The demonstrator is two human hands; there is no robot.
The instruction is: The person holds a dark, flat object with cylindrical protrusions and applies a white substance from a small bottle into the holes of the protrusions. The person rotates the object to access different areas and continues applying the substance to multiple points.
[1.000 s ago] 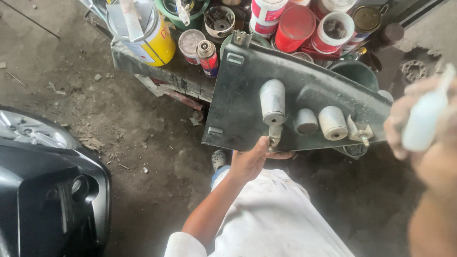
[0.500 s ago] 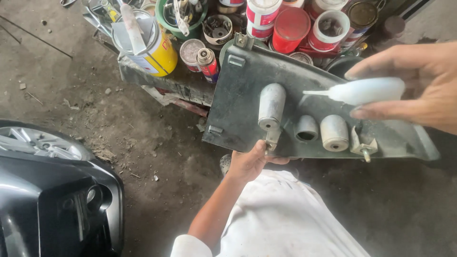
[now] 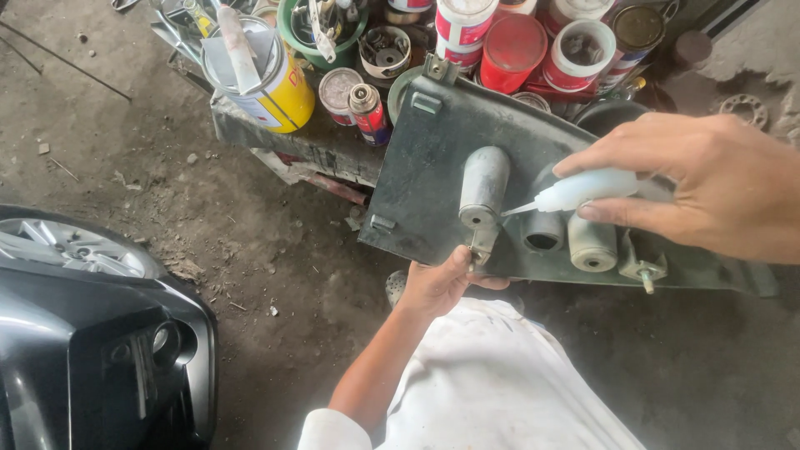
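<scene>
Since the earlier frame we have brought the bottle's nozzle in close, so its tip now sits almost at the cylinder where before it hung farther right. Going left to right: the dark car bumper (image 3: 100, 350) fills the lower left corner; our left hand (image 3: 442, 283) is clamped on the lower edge of the grey panel (image 3: 417, 183), thumb by the small bracket under the grey cylinder (image 3: 483, 185); our right hand (image 3: 708, 183) is closed around the white squeeze bottle (image 3: 583, 190), nozzle pointing left, just beside the cylinder.
</scene>
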